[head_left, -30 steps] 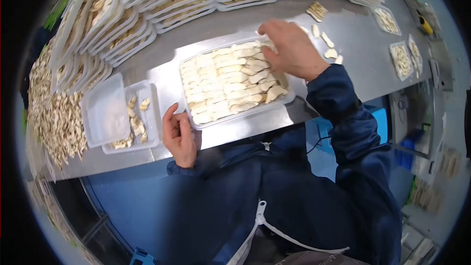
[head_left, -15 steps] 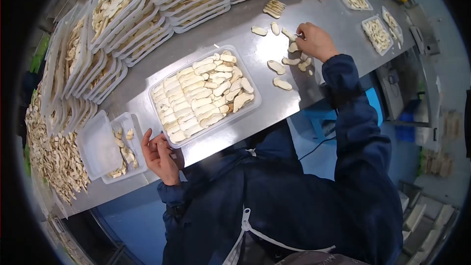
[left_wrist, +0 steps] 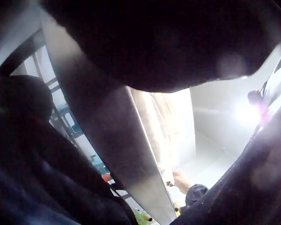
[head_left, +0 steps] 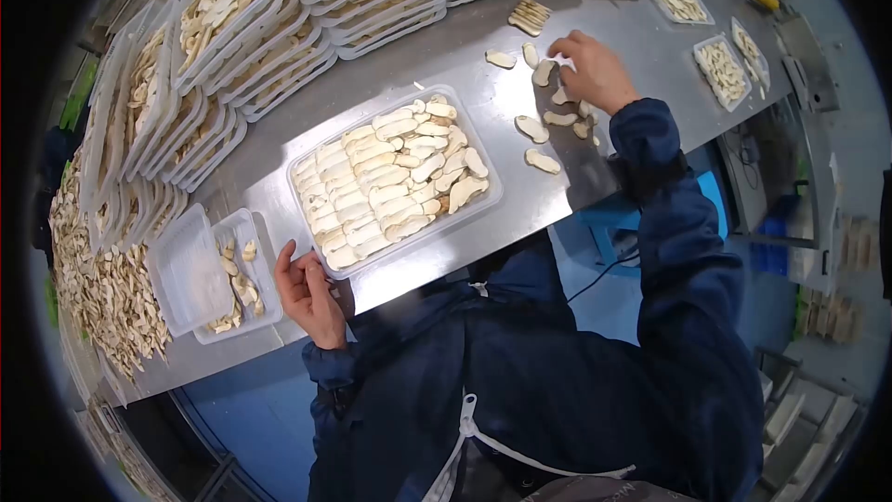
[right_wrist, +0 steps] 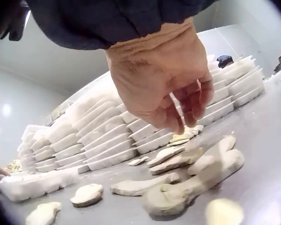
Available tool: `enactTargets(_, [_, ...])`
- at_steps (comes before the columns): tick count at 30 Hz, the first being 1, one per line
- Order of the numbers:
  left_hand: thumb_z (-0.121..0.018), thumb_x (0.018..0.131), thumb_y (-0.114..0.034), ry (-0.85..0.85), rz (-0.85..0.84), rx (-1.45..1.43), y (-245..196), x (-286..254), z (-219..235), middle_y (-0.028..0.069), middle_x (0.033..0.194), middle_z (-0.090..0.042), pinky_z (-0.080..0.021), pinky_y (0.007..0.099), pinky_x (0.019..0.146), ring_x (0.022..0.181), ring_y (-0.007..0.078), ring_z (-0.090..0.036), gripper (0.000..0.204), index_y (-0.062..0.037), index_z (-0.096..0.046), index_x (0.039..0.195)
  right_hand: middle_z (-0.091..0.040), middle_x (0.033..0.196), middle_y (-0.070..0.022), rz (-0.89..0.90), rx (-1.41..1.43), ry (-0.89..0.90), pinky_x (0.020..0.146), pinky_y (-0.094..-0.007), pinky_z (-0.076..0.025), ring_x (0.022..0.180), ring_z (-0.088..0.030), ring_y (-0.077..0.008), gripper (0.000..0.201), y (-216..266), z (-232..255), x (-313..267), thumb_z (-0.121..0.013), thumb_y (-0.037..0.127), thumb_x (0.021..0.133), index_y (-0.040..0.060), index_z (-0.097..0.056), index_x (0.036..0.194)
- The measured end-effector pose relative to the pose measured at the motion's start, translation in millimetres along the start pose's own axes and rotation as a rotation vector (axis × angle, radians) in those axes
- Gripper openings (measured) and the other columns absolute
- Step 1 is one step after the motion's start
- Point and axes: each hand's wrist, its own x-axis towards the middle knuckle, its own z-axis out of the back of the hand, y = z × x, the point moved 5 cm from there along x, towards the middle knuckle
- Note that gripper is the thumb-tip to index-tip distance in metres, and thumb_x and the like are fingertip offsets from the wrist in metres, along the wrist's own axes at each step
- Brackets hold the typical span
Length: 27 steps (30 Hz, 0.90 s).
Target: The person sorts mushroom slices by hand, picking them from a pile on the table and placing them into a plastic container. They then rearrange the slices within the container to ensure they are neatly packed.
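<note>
Pale mushroom-like slices lie in rows in a clear plastic tray on the metal table; towards its right side they sit less evenly. My left hand rests beside the tray's near left corner, fingers loosely bent and holding nothing visible. Over loose slices right of the tray hovers my right hand, its fingers bent down. The right wrist view shows this hand with a gap between thumb and fingers, and slices below them. Dark shapes block most of the left wrist view.
Stacked filled trays line the table's back. At left are a heap of slices, an empty-looking tray and a tray with a few pieces. Smaller filled trays and a small slice bundle stand at right.
My right hand has left the tray's top edge and moved right to the loose slices. My left hand remains near the tray's corner. The head view has shifted, showing more loose slices.
</note>
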Motion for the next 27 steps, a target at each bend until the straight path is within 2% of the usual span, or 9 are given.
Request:
enactTargets(1, [-0.052,0.098,-0.006,-0.003,-0.001,0.004,-0.2,0.4,-0.8,0.0027,0.094,-0.063,-0.036,0.0147,0.059,0.069,0.0007,-0.046,0.036,-0.0002,-0.048,0.133,-0.058,0.096,-0.0117,0.079,0.046,0.022,0.077,-0.0423,-0.049,0.089,-0.059,-0.0339,0.016,4.2,-0.9,-1.2,-0.057,0.007,0.079,0.0063,-0.061,0.095])
enactTargets(4, [-0.052,0.098,-0.006,-0.002,0.008,0.01,-0.2,-1.5,0.0,0.0029,0.094,-0.063,-0.037,0.0155,0.06,0.069,0.0013,-0.047,0.036,0.0001,-0.047,0.133,-0.057,0.1,-0.0111,0.155,0.014,0.047,0.08,-0.0412,-0.048,0.094,-0.057,-0.032,0.021,6.8,-9.9,-2.1,-0.059,0.005,0.077,0.0073,-0.059,0.098])
enactTargets(7, [-0.053,0.097,-0.006,0.016,0.006,-0.002,1.5,-0.4,2.3,0.0033,0.096,-0.063,-0.037,0.0169,0.061,0.071,0.0024,-0.048,0.037,0.0007,-0.046,0.133,-0.058,0.094,-0.0124,0.144,-0.015,0.043,0.082,-0.0415,-0.048,0.095,-0.057,-0.0313,0.016,9.5,-10.6,-1.5,-0.057,0.005,0.079,0.0048,-0.061,0.094])
enactTargets(13, [-0.053,0.097,-0.006,0.015,0.008,-0.011,1.6,-0.6,1.0,0.0035,0.096,-0.063,-0.038,0.017,0.062,0.071,0.0027,-0.049,0.037,0.0007,-0.046,0.133,-0.057,0.093,-0.0131,0.059,-0.024,0.136,0.08,-0.0428,-0.047,0.091,-0.057,-0.0328,0.012,14.3,-4.2,-3.1,-0.058,0.008,0.079,0.0022,-0.058,0.089])
enactTargets(16, [-0.053,0.097,-0.006,0.012,0.012,-0.008,1.0,-0.3,0.9,0.0036,0.096,-0.062,-0.038,0.017,0.063,0.072,0.0029,-0.049,0.037,0.0007,-0.046,0.133,-0.057,0.091,-0.0137,0.108,0.007,0.035,0.079,-0.0439,-0.046,0.089,-0.057,-0.0338,0.011,11.0,-6.3,-4.6,-0.058,0.009,0.079,0.0013,-0.056,0.087])
enactTargets(25, [-0.053,0.098,-0.007,0.007,-0.019,-0.016,-0.4,-0.3,-1.5,0.0022,0.093,-0.062,-0.037,0.0158,0.06,0.068,0.0017,-0.046,0.037,-0.0001,-0.047,0.133,-0.057,0.086,-0.0147,0.086,-0.032,0.11,0.075,-0.0438,-0.046,0.084,-0.057,-0.0346,0.015,6.1,-8.7,-5.0,-0.06,0.013,0.078,0.0013,-0.057,0.086])
enactTargets(27, [-0.054,0.097,-0.007,0.006,-0.017,-0.008,1.0,-1.0,0.4,0.0021,0.093,-0.062,-0.037,0.016,0.059,0.067,0.0017,-0.046,0.037,-0.0003,-0.047,0.133,-0.056,0.085,-0.0146,0.145,0.017,0.039,0.073,-0.0437,-0.046,0.084,-0.056,-0.0345,0.016,17.7,-3.7,-4.6,-0.061,0.014,0.077,0.0017,-0.056,0.086])
